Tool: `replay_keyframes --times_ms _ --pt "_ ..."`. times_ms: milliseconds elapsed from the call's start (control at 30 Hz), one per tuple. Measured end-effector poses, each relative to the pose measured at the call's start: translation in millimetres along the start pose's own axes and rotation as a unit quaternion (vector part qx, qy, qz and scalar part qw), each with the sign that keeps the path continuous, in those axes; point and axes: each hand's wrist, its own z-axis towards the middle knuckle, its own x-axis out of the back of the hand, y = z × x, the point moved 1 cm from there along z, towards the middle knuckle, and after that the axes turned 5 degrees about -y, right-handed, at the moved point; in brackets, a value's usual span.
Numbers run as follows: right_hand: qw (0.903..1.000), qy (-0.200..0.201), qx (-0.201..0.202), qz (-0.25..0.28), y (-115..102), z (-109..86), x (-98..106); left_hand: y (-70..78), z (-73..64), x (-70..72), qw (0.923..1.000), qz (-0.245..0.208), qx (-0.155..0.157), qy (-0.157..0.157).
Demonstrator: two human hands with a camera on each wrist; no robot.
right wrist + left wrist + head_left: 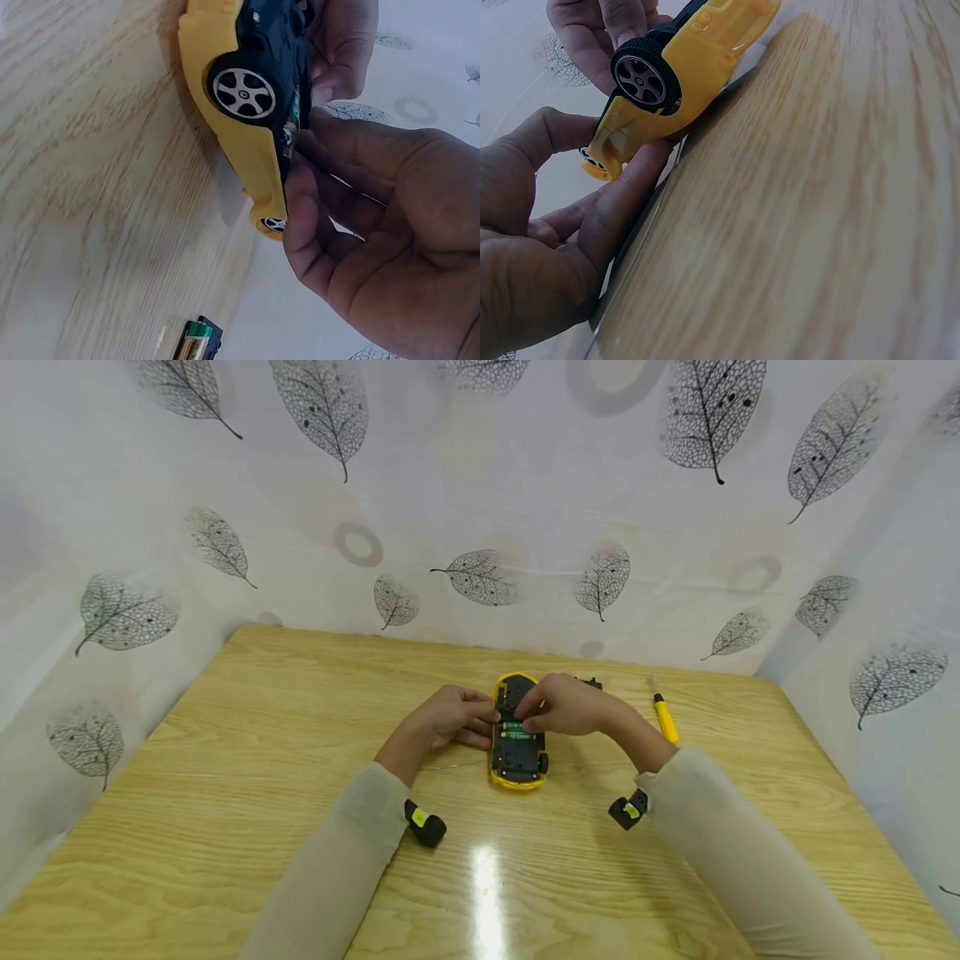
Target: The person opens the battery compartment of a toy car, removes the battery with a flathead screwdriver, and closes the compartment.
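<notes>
A yellow toy car (517, 758) lies upside down on the wooden bench (195, 810), in the middle, near the back. Its black belly faces up. Two green batteries (517, 736) sit side by side in a hole in the belly. From the left wrist you can see a black wheel (640, 81) with a shiny middle.

The left hand (452, 717) is at the car's left side. Its grip is bent around the edge, with fingers touching the belly side and the yellow body, so it has hold of the car. The right hand (572, 704) reaches over from the other side. Its fingers are bent and their tips are right at the battery hole. I cannot tell if that grip pinches a battery.

A small black piece (591, 682) pokes out behind the right hand. Over to the right lies a screwdriver (665, 720) with a yellow handle, its metal tip pointing to the wall. The white wall sheet (480, 468) has dark leaves on it. Both arms wear pale sleeves (337, 860).
</notes>
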Motion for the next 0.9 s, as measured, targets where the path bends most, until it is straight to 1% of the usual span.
replay_keyframes --times_ms 100,267,333,567,700,900 --pt "1.0 -0.002 0.001 -0.005 -4.0 1.1 -0.9 0.3 0.2 0.2 1.0 0.0 0.0 0.0" --pt "0.9995 -0.015 -0.026 0.014 -8.2 1.8 -3.5 -0.3 1.0 0.8 1.0 0.001 -0.001 -0.001" --pt "0.9993 -0.015 -0.032 0.013 -8.5 2.1 -4.3 -0.1 1.0 0.9 1.0 0.001 -0.001 -0.001" --pt "0.9987 0.004 -0.049 0.012 -8.8 2.5 -6.9 0.7 -0.6 0.4 1.0 0.003 0.0 -0.002" --pt "0.9984 0.013 -0.051 0.021 -9.5 0.4 -7.4 1.0 -1.3 0.2 1.0 0.004 0.001 -0.002" --pt "0.9983 0.015 -0.043 0.037 -10.9 -3.2 -6.2 2.4 -1.9 -0.3 1.0 0.005 0.006 -0.001"
